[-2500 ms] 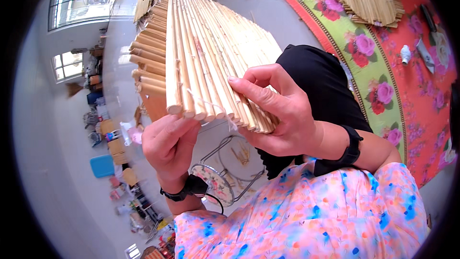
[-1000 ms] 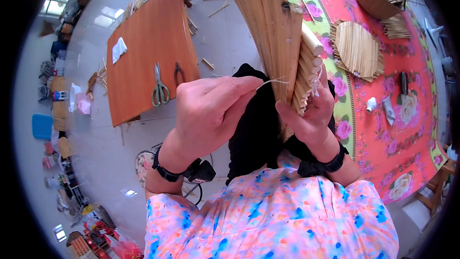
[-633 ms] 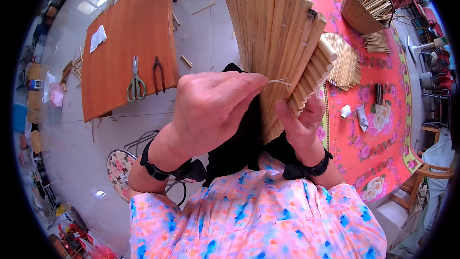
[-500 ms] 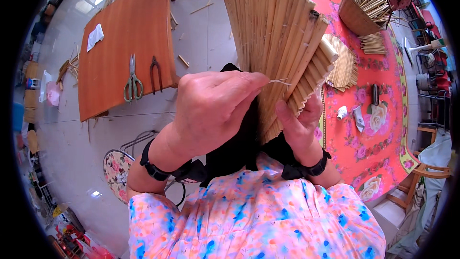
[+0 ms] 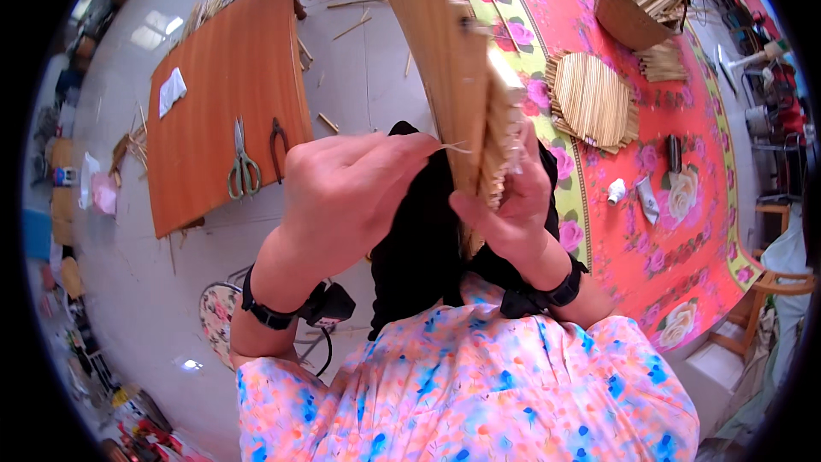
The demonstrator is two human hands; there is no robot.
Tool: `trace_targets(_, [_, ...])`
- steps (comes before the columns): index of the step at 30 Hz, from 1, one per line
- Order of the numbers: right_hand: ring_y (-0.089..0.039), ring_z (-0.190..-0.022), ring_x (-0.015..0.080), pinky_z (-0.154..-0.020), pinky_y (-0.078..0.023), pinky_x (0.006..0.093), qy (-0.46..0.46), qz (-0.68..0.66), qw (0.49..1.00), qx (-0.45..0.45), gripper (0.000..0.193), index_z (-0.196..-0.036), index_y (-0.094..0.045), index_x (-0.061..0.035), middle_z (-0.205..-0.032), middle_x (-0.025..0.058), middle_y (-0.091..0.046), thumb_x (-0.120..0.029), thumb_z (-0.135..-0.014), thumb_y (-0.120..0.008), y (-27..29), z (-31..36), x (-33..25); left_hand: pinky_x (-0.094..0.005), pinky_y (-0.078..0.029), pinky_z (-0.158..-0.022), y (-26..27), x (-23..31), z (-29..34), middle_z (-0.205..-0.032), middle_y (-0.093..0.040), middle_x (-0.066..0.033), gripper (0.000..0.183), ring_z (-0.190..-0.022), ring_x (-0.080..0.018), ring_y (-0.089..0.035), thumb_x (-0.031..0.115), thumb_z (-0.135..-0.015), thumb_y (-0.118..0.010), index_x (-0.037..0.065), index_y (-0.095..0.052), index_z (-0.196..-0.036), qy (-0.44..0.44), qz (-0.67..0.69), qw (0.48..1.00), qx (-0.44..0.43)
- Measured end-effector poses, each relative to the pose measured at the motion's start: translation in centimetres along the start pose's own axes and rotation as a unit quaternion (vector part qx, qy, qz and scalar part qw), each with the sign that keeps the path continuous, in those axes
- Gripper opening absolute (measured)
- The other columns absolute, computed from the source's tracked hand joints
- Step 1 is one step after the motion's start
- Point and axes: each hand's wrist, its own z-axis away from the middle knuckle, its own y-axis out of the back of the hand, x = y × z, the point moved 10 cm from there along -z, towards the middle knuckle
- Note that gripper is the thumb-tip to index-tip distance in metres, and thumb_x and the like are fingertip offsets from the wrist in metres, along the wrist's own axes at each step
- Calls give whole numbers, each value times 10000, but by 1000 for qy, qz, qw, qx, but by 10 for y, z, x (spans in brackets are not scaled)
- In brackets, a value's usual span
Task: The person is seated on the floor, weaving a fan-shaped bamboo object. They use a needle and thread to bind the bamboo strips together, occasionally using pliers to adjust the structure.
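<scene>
Upright in front of me is a panel of pale, reed-like sticks [image 5: 449,60] laid side by side, turned nearly edge-on and blurred at its upper part. My right hand [image 5: 513,205] grips its lower right edge, the thumb on the near side and the fingers partly hidden behind. On the other side, my left hand [image 5: 338,184] is closed in a pinch. A thin pale strand [image 5: 456,147] runs from its fingertips toward the panel's face; whether it is tied to the sticks I cannot tell.
Left, an orange-brown board [image 5: 214,77] bears scissors [image 5: 243,167], pincers [image 5: 278,150] and a white cloth [image 5: 172,91]. Right, a red floral cloth [image 5: 624,265] holds a round stick mat [image 5: 592,98], a basket of sticks [image 5: 629,17], a tube [image 5: 647,200], a white bottle [image 5: 616,191] and a dark cylinder [image 5: 674,155].
The panel has turned from showing its broad face to nearly edge-on and moved left. Both hands shifted left with it, keeping their grips. The round mat behind is now uncovered.
</scene>
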Motion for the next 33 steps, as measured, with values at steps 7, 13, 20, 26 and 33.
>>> trace_targets(7, [-601,-924,287,-789,-514,329,29,189,979,77,672,-1297,-553,-3,-1101,168,-552,-51,-671,-791,-1,-3,-27,-283,-446,-501,1,-4,-2,-727,-655,-108,114,-555,-215,-608,9,-791,-702,20,-676,-902,14,1,999,-31])
trace_targets(13, [-665,-804,270,-682,-551,324,-2,290,952,98,535,-1203,-614,-1,-998,149,-633,-65,-702,-791,14,-7,-37,-304,-457,-489,-9,1,-12,-673,-621,-102,106,-541,-242,-603,29,-782,-709,24,-658,-874,-21,-16,998,-53])
trace_targets(20, [-640,-666,222,-539,-499,308,22,398,911,102,296,-938,-626,32,-874,133,-611,-83,-722,-793,26,-10,-42,-312,-457,-480,-5,2,-13,-599,-587,-93,89,-533,-265,-606,26,-771,-710,27,-622,-784,-64,-58,992,-97])
trace_targets(26, [-532,-557,179,-473,-423,277,-12,355,927,118,256,-829,-589,30,-801,91,-552,-95,-742,-795,29,-15,-39,-300,-447,-468,8,-10,-8,-604,-597,-97,69,-521,-236,-607,23,-779,-704,36,-660,-829,-22,56,998,-18])
trace_targets(33, [-568,-628,221,-504,-434,298,-3,344,934,99,235,-885,-635,23,-832,106,-559,-85,-738,-783,23,-17,-39,-308,-447,-460,2,-8,-8,-641,-633,-92,153,-518,-231,-606,16,-765,-702,43,-712,-916,-39,26,998,36])
